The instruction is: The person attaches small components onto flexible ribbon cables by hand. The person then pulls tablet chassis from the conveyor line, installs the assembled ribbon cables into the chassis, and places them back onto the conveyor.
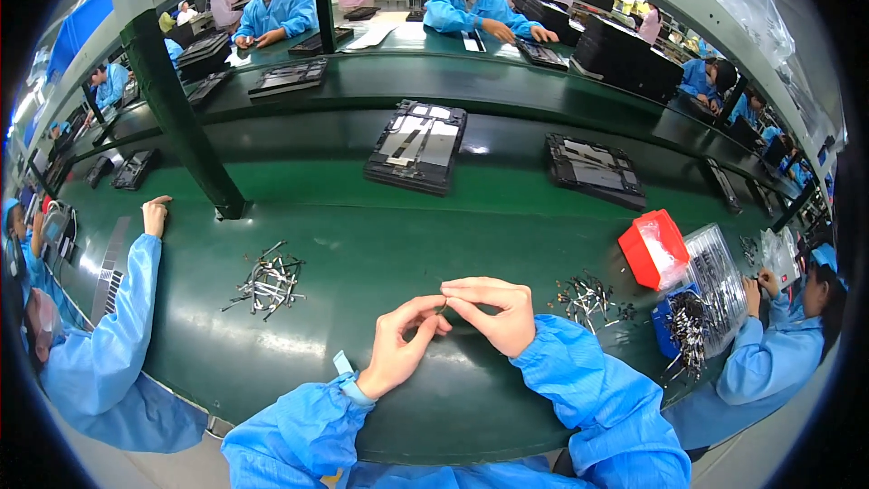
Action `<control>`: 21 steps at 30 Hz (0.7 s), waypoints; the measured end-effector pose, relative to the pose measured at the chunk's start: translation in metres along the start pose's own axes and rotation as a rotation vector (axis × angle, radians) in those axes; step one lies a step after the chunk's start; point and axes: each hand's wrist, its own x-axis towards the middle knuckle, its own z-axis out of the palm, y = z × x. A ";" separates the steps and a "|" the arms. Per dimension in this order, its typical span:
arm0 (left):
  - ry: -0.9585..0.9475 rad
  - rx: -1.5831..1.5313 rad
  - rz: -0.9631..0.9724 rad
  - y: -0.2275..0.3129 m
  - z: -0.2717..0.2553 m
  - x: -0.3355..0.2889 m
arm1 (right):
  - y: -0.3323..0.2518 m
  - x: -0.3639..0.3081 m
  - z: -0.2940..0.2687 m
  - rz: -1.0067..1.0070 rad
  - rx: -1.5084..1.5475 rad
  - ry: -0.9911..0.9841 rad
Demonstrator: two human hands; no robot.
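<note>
At the far left of the frame a neighbour's blue sleeve (109, 326) stretches up the green desk (380, 244), that hand resting flat near the dark green post (176, 113). Moving right, left of centre, there's a loose heap of small metal clips (269, 282), thin and springy-looking, lying well apart from the worker's hands. Now the centre low: the left hand (403, 344) comes up from its blue cuff, thumb and forefinger pinched together, and the right hand (493, 312) meets it fingertip to fingertip. Both are clamped on one tiny metal piece (444, 306), barely showing between the fingertips, held just above the desk. Judging by its size, that piece is feather-light, stiff but easy to bend, slick and quick to flick away, so a fingertip pinch at each end looks like the only sensible hold; squeeze too hard and it could deform, I'd say. Above, in the middle of the frame, a stack of dark trays (416, 147) sits on the belt, with another dark tray (593, 170) to its right. Right of the hands lies a second scatter of small parts (588, 297), near but not touching. Further right, a red bin (654, 247) stands beside a clear plastic tray (715, 276) and a blue box (683, 321) full of the same little pieces, where another worker in blue reaches in from the right edge.
</note>
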 end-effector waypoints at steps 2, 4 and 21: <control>0.021 0.162 0.085 0.004 0.003 -0.002 | -0.005 -0.003 0.000 -0.013 -0.041 -0.001; 0.086 0.385 0.236 0.003 0.005 -0.005 | -0.009 -0.003 0.000 -0.030 -0.083 0.001; -0.004 0.212 0.051 0.000 0.011 -0.004 | -0.059 0.041 -0.189 0.396 -0.122 0.194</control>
